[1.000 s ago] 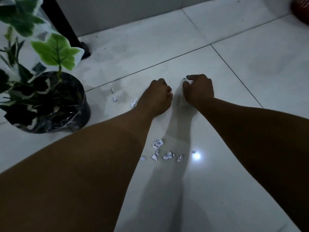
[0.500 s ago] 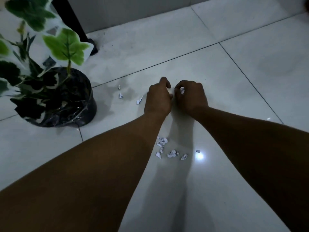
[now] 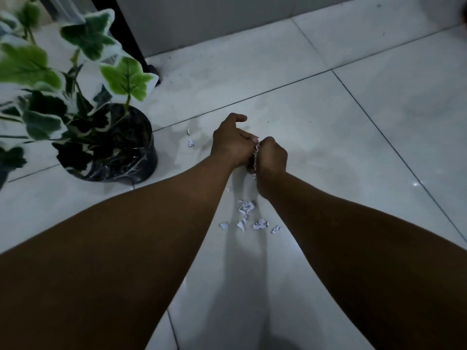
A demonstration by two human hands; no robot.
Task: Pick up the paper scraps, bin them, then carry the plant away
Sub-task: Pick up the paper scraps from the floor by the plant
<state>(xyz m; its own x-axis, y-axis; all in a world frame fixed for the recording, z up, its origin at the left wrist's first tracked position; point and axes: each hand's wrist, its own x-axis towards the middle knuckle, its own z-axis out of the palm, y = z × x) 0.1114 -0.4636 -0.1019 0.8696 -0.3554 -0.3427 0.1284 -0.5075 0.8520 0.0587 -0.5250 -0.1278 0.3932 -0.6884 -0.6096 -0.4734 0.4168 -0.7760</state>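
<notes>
Scraps [image 3: 249,215] of white paper lay on the pale tiled floor [image 3: 328,137], most of them in a small loose group between the two forearms, near the person. Two more small scraps [image 3: 190,138] lay apart from this group, farther away, between the pot and the left hand. The left hand [image 3: 231,142] and the right hand [image 3: 271,156] were low over the floor and pressed together, knuckles touching. Between them a little white paper [image 3: 255,152] showed at the seam. The right hand was closed into a fist around this paper. The left hand was curled, with its thumb sticking out on the far side; whether its fingers also gripped paper could not be told, because they were hidden against the right hand. The plant [image 3: 75,79] stood on the floor at the left, well apart from the hands, with large leaves that were green in the middle and white at the edges. Its pot [image 3: 131,157] was dark and shiny, as if wrapped in plastic film, and stood upright. Behind the plant a dark post [image 3: 131,34] rose from the floor beside a grey wall [image 3: 227,16]. Light in the room was dim, and soft shadows of the arms fell on the tiles under them.
</notes>
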